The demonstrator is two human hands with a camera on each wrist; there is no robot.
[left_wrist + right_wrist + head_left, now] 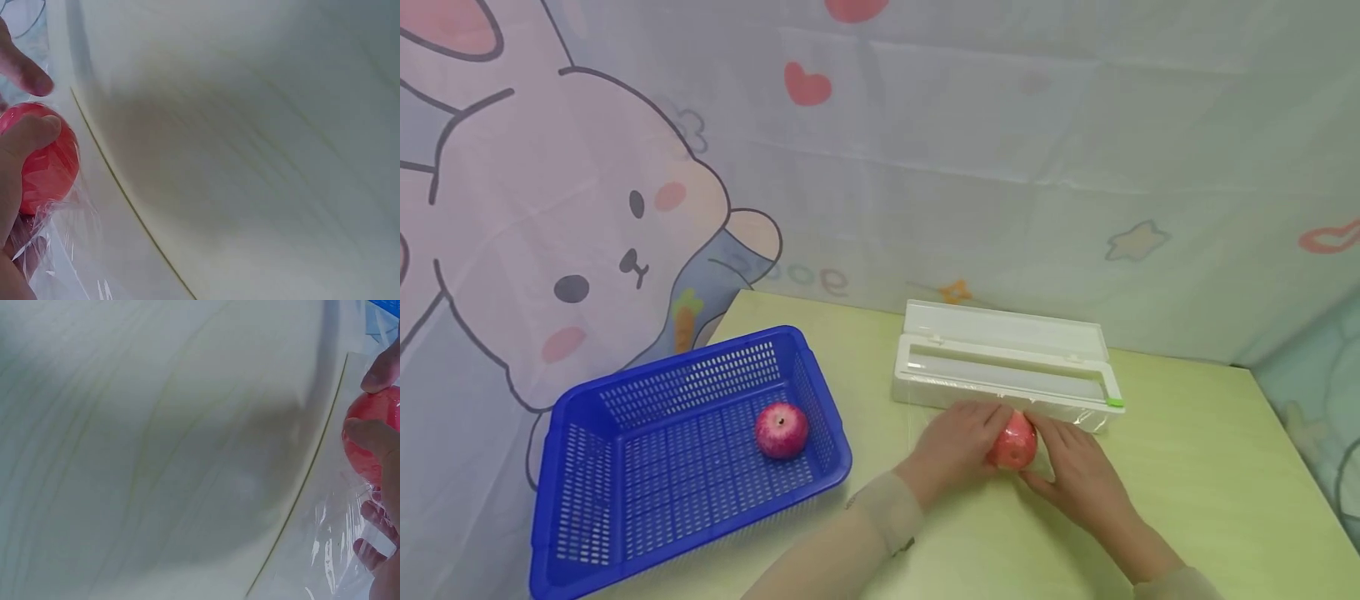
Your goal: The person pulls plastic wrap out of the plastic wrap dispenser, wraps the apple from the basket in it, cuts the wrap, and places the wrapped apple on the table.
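Head view: apple (1017, 443) between left fingers (992, 416) and right fingers (1049, 430)

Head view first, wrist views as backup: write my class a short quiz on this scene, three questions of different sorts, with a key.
1. Multiple choice: at which side of the blue plastic basket does the unheld apple lie in the head view? A: left; B: middle; C: right.

2. True or false: the green slider sits at the left end of the white cling-film dispenser in the head view.

3. Short answer: what clear material is around the red apple held by the left hand and right hand?

Key: 1. C. 2. False; it sits at the right end. 3. Plastic film.
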